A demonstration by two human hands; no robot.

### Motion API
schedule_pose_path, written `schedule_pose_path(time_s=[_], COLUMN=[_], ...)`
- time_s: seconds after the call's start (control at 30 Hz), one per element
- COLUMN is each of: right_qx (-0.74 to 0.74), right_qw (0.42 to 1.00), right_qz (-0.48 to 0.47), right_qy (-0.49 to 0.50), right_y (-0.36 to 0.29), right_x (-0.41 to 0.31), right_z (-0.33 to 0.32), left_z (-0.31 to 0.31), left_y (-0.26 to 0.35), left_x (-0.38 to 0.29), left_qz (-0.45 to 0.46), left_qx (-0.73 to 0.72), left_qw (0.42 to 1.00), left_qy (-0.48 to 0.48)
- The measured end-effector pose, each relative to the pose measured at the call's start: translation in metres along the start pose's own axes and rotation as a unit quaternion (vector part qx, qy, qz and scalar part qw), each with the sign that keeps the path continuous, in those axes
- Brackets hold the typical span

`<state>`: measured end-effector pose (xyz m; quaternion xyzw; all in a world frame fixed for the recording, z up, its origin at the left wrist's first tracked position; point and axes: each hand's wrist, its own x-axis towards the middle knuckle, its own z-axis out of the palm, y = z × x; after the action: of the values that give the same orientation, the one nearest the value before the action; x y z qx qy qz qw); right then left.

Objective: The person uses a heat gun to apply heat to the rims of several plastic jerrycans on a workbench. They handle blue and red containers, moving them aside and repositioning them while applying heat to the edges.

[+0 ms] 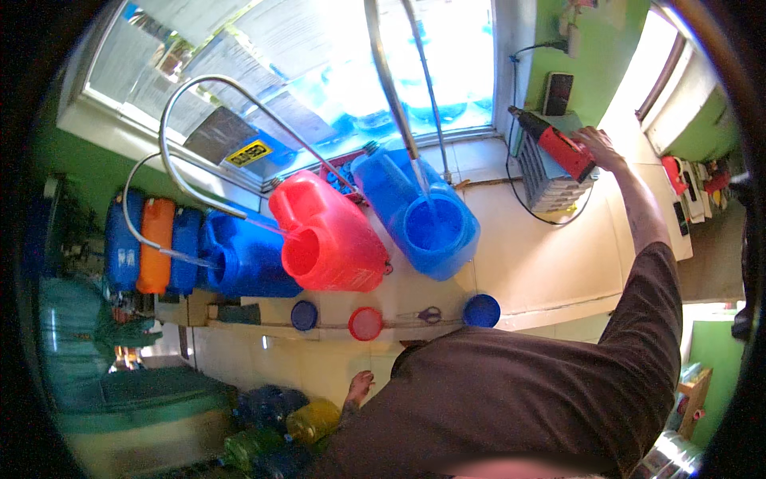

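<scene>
My right hand (595,146) is at the rear end of a red and black heat gun (559,146), which lies over a stack of grey plastic trays (544,170); whether the fingers grip it, I cannot tell. My left hand (360,385) hangs low beside my body, apparently holding nothing. Water runs from curved metal pipes into a blue jug (254,263), a red jug (344,239) and a lighter blue jug (383,179), all tilted with their mouths towards me. Along the counter's front edge lie a dark blue cap (304,315), a red cap (365,323), scissors (428,314) and a blue cap (482,311).
Blue and orange jerrycans (156,245) stand at the left. A black cord (511,138) loops round the tray stack from a wall socket. Large plastic bottles (312,421) are on the floor at lower left. A window fills the back.
</scene>
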<state>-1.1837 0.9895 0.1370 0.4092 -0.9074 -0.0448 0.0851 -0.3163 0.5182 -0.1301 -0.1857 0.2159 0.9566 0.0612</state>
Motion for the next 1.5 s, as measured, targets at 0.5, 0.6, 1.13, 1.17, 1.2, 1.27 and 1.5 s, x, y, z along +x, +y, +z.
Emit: schedule_pose_path(time_s=[0.5, 0.6, 1.13, 1.17, 1.2, 1.27, 1.5], right_qx=[0.168, 0.219, 0.279, 0.270, 0.263, 0.246, 0.232], right_qw=[0.829, 0.806, 0.833, 0.835, 0.836, 0.839, 0.840], right_qz=[0.403, 0.363, 0.460, 0.455, 0.453, 0.458, 0.480], right_qy=[0.349, 0.413, 0.131, 0.149, 0.161, 0.161, 0.100], right_y=[-0.190, -0.160, -0.032, -0.033, -0.035, -0.037, -0.030], right_x=[-0.192, -0.120, 0.152, 0.153, 0.153, 0.148, 0.130], right_z=[0.070, -0.001, 0.027, 0.029, 0.030, 0.029, 0.017], left_z=[0.248, 0.273, 0.298, 0.297, 0.295, 0.292, 0.299], left_y=[0.210, 0.226, 0.211, 0.211, 0.212, 0.215, 0.211], left_x=[0.151, 0.169, 0.201, 0.203, 0.204, 0.205, 0.205], left_qz=[0.518, 0.543, 0.575, 0.587, 0.593, 0.603, 0.596], left_qx=[0.516, 0.513, 0.458, 0.441, 0.423, 0.403, 0.428], left_qw=[0.620, 0.585, 0.565, 0.578, 0.591, 0.606, 0.570], left_qy=[0.285, 0.316, 0.373, 0.357, 0.346, 0.328, 0.369])
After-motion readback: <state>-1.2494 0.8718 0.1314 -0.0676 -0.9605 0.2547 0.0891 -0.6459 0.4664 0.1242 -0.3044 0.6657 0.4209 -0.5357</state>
